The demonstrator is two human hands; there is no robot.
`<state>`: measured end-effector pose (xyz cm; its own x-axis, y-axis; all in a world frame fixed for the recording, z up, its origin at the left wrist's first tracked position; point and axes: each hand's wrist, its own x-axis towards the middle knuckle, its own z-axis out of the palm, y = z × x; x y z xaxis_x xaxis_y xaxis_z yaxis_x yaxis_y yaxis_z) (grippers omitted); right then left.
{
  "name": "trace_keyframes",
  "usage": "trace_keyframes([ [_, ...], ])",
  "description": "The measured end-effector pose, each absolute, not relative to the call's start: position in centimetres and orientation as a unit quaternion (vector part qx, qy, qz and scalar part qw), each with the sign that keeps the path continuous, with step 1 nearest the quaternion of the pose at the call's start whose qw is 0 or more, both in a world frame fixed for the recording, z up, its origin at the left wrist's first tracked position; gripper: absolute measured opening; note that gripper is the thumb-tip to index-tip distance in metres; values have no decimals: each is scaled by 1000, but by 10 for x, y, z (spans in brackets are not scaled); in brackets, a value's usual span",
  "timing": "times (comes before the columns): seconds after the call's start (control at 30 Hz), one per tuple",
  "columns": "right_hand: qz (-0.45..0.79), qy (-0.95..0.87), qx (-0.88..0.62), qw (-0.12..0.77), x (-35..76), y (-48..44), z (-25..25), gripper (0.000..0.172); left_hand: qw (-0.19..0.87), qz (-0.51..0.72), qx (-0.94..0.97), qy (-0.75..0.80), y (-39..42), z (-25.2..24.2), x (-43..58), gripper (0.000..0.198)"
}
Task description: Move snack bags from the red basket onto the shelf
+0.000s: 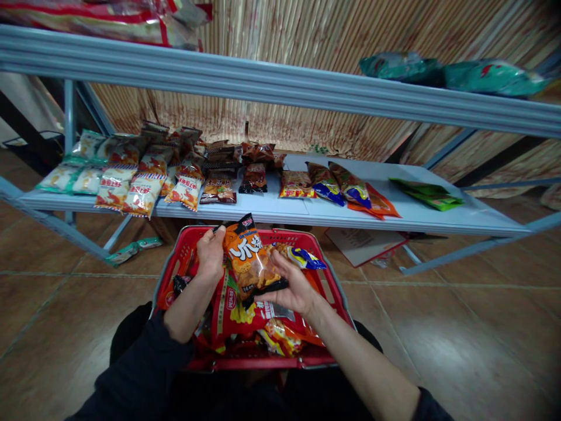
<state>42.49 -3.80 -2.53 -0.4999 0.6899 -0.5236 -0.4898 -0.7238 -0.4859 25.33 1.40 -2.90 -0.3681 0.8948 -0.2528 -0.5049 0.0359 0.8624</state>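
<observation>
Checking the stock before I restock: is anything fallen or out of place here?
Yes: a pale green snack packet lies on the floor under the lower shelf's left end, apart from the packets laid on it.

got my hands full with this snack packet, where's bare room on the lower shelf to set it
Bare shelf right of the green packets, a strip between them and the orange packets, and the front edge before the dark packets. Crowded: the left end's white-and-red packets and the red basket, heaped full.
</observation>
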Motion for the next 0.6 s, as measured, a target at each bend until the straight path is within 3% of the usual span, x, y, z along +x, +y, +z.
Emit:
trace_keyframes([
  [0.33,893,-131,-253,348,414,-54,-29,57,523,654,208,506,10,-24,262,27],
  [0.6,870,-120,-273,392,419,-55,-41,41,515,610,250,548,7,-36,261,25],
])
